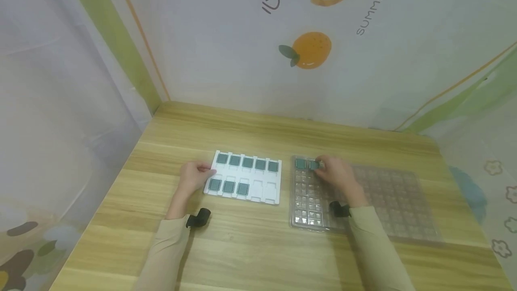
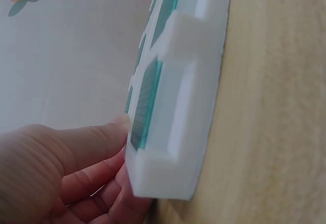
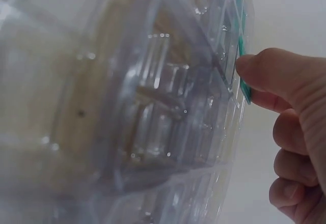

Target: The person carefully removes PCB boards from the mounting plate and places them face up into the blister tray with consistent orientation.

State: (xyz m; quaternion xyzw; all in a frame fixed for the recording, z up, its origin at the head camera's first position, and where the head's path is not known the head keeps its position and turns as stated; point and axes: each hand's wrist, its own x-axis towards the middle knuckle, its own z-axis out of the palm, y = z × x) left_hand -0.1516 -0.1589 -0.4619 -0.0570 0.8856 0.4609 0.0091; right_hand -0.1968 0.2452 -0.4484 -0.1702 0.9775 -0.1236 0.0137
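My left hand [image 1: 191, 177] pinches the left edge of a white plastic tray [image 1: 246, 174], thumb on top and fingers curled at its side. Green square chips fill the tray's back row, and three more chips [image 1: 228, 187] sit in the left slots of its front row. To the right lies a transparent compartment tray [image 1: 292, 194]. Over its back row my right hand [image 1: 338, 176] pinches a green square chip [image 3: 245, 89] between thumb and forefinger, tilted in the right wrist view. Another green chip [image 1: 300, 164] sits in the corner compartment just left of it.
The transparent tray extends far to the right, passing under my right wrist. Both trays lie on a wooden table [image 1: 242, 255]. Behind it hangs a white printed curtain [image 1: 226, 57], with more curtain along the left side.
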